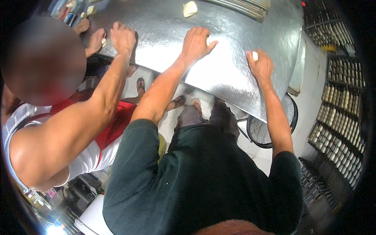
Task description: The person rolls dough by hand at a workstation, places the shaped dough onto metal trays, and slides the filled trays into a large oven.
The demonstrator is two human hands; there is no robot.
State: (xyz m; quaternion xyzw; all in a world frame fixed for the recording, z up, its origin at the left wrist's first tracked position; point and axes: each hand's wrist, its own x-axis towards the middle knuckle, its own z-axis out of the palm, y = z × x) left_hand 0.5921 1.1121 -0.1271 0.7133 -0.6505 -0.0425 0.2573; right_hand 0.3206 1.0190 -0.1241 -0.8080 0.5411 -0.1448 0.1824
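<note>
My left hand point(194, 44) lies on the shiny metal table point(231, 29), its fingers curled down and its thumb out to the side. Under it, a small pale dough piece point(208, 41) peeks out between thumb and fingers. Farther right, my right hand point(263, 66) is closed round another small pale dough piece point(255, 56), which shows at the thumb side. A larger lump of dough point(190, 9) sits on the table beyond my left hand.
To my left, a co-worker's hands point(123, 38) work at the same table, near a small dough piece point(103, 42). Stacked metal trays point(244, 8) stand at the far side. Racks of filled trays point(338, 129) line the right, and a round black-rimmed seat point(261, 134) is under the table's edge.
</note>
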